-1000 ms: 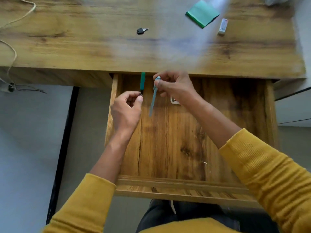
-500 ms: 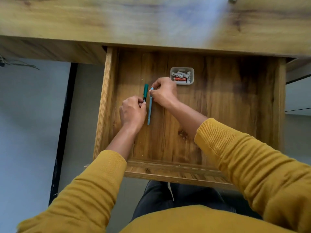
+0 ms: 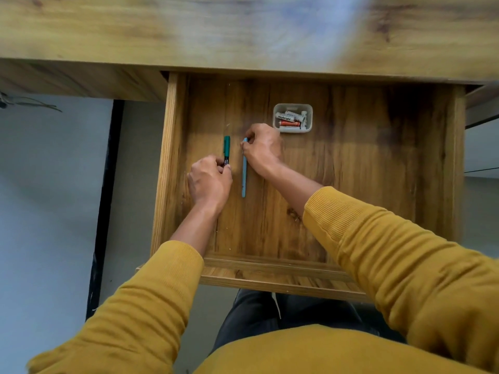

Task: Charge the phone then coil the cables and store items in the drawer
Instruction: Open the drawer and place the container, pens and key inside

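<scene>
Drawer [image 3: 172,163] pulled out; left hand [image 3: 209,182] pinching green marker [image 3: 226,148], right hand [image 3: 263,149] pinching blue pen [image 3: 244,179], both lying flat inside.

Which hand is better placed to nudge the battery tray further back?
Right. The right hand, pinching the light blue pen, sits beside the battery tray; the left hand, at the green marker, is farther away.

Wooden desk [image 3: 135,28] across the top, grain blurred, pale bluish glare streaking its right half. Grey floor [image 3: 40,198] below on the left, black leg [image 3: 104,201] upright beside it. White cabinet [image 3: 482,149] at the right edge.
</scene>
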A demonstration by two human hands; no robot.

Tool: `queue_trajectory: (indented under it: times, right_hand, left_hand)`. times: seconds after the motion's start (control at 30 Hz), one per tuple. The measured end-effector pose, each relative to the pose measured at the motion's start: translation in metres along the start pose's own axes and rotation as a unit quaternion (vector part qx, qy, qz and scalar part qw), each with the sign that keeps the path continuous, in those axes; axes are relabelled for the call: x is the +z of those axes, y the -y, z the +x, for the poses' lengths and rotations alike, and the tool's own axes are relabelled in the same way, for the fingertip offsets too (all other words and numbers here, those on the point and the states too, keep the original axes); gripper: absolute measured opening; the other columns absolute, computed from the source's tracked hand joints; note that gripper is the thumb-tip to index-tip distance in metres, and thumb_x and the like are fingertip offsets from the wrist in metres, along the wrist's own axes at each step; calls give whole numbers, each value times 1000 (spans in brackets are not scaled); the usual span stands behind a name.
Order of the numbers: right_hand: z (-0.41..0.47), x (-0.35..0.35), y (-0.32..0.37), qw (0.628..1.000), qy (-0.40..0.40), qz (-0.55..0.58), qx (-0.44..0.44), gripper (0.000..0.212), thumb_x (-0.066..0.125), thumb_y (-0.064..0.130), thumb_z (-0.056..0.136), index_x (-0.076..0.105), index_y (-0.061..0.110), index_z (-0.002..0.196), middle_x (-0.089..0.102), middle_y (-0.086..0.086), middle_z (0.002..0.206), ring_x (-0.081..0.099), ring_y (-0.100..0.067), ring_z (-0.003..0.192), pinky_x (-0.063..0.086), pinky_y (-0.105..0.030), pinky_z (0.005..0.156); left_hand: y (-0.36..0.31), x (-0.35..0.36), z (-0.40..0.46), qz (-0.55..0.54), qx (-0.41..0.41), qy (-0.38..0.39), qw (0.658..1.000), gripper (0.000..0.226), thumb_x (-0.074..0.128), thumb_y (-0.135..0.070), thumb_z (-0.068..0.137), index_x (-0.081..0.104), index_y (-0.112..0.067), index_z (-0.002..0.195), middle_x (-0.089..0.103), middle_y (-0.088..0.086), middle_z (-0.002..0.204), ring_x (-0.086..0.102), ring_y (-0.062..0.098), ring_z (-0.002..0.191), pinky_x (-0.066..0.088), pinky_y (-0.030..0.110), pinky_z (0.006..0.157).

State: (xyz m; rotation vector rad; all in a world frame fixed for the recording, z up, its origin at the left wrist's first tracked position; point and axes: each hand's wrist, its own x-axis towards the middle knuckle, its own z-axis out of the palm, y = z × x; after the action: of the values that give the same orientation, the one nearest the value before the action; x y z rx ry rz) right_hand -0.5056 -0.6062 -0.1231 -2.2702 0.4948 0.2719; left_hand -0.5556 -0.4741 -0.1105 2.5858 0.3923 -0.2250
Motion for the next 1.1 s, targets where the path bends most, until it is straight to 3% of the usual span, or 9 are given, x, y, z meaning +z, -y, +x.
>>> queue_trajectory:
  times: [0.17,0.33,0.5,0.63,0.8,0.97,1.1]
  right_hand:
    - [6,2,9,1000,-11,4,8,18,74,19,98,72,15,116,71,-2,103,70,-15,92,60,-24,69]
    - [4,1,9,1000,-20,7,2,14,74,19,98,70,17,111,68,2,97,68,-13,88,61,-25,68]
    - [-9,-22,7,995,-64,21,-69,10,71,17,98,71,14,107,66,4,92,64,-10,84,46,-13,60]
    - [-17,-51,14,981,-127,40,-143,7,69,14,96,76,11,99,71,1,87,66,-9,80,56,-18,66]
    - [3,-103,34,963,-194,36,-183,9,72,17,97,77,11,103,73,3,87,65,-5,76,44,-4,63]
    - [48,-155,44,953,-247,-3,-173,16,74,18,95,75,12,111,76,-4,96,72,-12,83,51,-14,70]
    - [91,-189,34,951,-265,-56,-150,23,72,20,96,74,13,117,75,-9,108,72,-18,94,53,-21,77]
  left_hand:
    - [-1,-1,-1,1,1,-1,1000,25,75,-30,98,76,-14,117,78,3,102,73,16,90,61,29,75]
    - [0,-6,-1,-11,20,-26,999,25,76,-32,97,75,-17,117,76,1,106,72,17,95,64,39,82]
    - [-17,-21,6,-35,81,-63,994,19,69,-27,102,76,-19,118,75,1,112,70,13,95,50,15,71]
    - [-47,-39,24,-67,150,-95,982,16,66,-27,103,76,-20,113,76,0,107,69,10,94,60,27,78]
    - [-99,-62,57,-97,210,-125,965,19,65,-29,104,77,-19,114,78,1,107,72,12,97,60,29,85]
    - [-150,-74,99,-71,256,-130,955,21,65,-27,104,78,-17,116,79,4,111,73,16,101,49,22,86]
    - [-177,-76,142,-35,266,-135,954,22,67,-25,101,79,-16,116,78,7,115,74,22,104,58,33,94]
